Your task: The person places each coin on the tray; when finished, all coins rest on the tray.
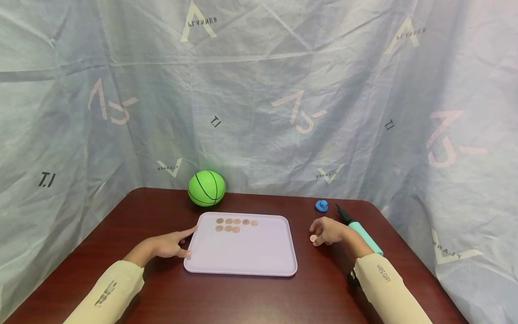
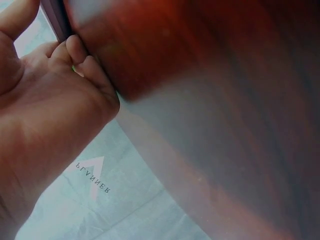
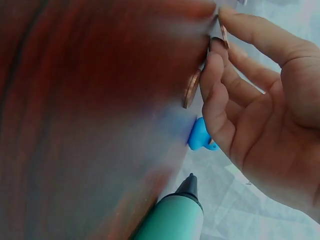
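My left hand [image 1: 167, 245] rests at the left edge of a pale lilac tray [image 1: 259, 256], thumb and index finger spread along the rim. The left wrist view shows its other fingers [image 2: 102, 77] loosely bent beside the tray's dark underside edge. On the tray lie copper coins [image 1: 236, 221] in two rows: several at the back, three in front. Right of the tray, my right hand [image 1: 328, 230] pinches a copper coin [image 1: 313, 238] between thumb and fingertip. Another coin [image 3: 192, 90] shows by its curled fingers in the right wrist view.
Behind the tray sits a green ball [image 1: 206, 188] with black lines. A small blue rubber duck [image 1: 321, 206] stands at the back right. A teal and black hand pump [image 1: 366, 236] lies beside and partly under my right forearm. Printed grey cloth [image 1: 259, 148] hangs around the dark wooden table [image 1: 243, 299].
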The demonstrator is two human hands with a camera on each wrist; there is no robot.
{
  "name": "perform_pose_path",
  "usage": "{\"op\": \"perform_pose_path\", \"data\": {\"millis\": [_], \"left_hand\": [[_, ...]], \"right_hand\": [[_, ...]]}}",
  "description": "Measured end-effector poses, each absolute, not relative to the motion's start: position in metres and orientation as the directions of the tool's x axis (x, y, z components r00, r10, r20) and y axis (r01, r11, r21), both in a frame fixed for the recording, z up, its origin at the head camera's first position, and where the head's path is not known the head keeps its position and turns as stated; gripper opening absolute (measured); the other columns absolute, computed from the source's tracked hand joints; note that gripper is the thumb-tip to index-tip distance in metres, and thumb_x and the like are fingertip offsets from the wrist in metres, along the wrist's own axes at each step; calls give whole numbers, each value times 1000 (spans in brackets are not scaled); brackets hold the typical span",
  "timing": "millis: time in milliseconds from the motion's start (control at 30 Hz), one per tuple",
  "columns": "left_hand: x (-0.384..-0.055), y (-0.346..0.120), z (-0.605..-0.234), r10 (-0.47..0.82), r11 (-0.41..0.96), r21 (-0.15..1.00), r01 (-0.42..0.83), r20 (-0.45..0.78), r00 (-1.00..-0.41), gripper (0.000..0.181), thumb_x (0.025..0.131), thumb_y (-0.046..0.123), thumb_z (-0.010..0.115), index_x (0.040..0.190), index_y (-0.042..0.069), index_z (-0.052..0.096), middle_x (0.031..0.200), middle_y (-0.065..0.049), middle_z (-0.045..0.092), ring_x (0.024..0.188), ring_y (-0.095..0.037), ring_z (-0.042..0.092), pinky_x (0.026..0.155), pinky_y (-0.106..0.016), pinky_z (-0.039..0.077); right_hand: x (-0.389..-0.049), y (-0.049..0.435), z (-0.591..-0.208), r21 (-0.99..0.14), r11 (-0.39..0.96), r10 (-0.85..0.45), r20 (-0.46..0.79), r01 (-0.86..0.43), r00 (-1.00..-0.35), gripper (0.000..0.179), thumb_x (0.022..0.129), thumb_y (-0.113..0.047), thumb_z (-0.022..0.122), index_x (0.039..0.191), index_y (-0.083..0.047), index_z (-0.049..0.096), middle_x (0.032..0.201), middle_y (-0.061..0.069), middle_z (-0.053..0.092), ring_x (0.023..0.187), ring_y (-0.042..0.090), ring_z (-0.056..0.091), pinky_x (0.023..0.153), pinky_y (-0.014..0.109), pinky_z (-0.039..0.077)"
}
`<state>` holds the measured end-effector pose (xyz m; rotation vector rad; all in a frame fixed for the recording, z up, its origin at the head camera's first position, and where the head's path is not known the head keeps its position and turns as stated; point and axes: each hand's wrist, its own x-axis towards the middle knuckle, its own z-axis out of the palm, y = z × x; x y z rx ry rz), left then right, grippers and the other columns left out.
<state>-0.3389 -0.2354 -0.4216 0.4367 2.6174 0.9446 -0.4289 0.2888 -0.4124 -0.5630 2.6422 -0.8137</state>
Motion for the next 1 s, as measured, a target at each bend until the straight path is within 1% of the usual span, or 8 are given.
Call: {"op": "perform_pose_path", "data": {"millis": [100,167,333,533,633,767,867,1000], "left_hand": [[-338,-236,-421,383,737,655,167,-201,-901,95,84,23,79,157,2,22,155,-30,29,137,-47,36,110,-62,28],[-338,-236,-421,381,738,654,165,-203,-902,95,83,23,79,157,3,22,155,-30,29,138,-47,35,110,-62,27],[-339,-237,-422,379,738,653,167,-198,-904,95,83,23,79,157,3,23,155,-30,29,137,-47,36,110,-61,28],[-338,-237,-423,375,739,654,161,-201,-905,94,83,22,79,157,3,23,154,-30,30,136,-47,37,109,-61,29],[-339,-237,-424,379,737,655,167,-195,-905,94,83,22,79,157,3,24,154,-30,30,137,-47,37,109,-61,28],[-340,-236,-424,383,737,652,176,-190,-904,93,84,22,79,157,3,24,154,-29,31,137,-45,37,109,-60,29],[-339,-235,-424,388,739,648,184,-185,-903,93,84,22,79,156,2,24,154,-29,31,137,-45,37,109,-60,29],[-339,-235,-421,383,741,646,182,-184,-905,93,84,23,79,156,2,24,154,-30,31,137,-45,37,109,-60,29]], "right_hand": [[-430,289,-412,-594,748,-483,-184,-295,-856,29,76,-1,82,100,0,66,78,5,66,53,12,50,51,29,46],[-429,288,-412,-577,751,-496,-173,-321,-851,23,77,-2,82,95,-3,68,76,3,66,53,12,50,51,29,46],[-427,284,-411,-507,774,-506,-134,-380,-852,15,83,-14,81,88,-8,69,74,-1,65,53,11,53,51,30,48],[-424,269,-410,-512,757,-524,-103,-407,-846,16,85,-24,80,85,-12,69,72,-4,67,42,9,46,39,25,41],[-425,258,-410,-507,737,-542,-49,-447,-839,15,85,-24,80,85,-13,70,72,-6,69,49,8,52,44,25,44],[-425,242,-409,-485,727,-544,26,-486,-839,15,85,-23,80,83,-12,70,73,-6,68,66,10,59,61,29,50],[-424,230,-409,-479,736,-517,60,-479,-854,15,84,-22,81,82,-11,70,72,-5,66,67,12,58,62,31,50],[-423,214,-408,-467,745,-490,101,-476,-866,15,83,-20,81,81,-11,69,70,-6,64,65,10,57,60,28,49]]}}
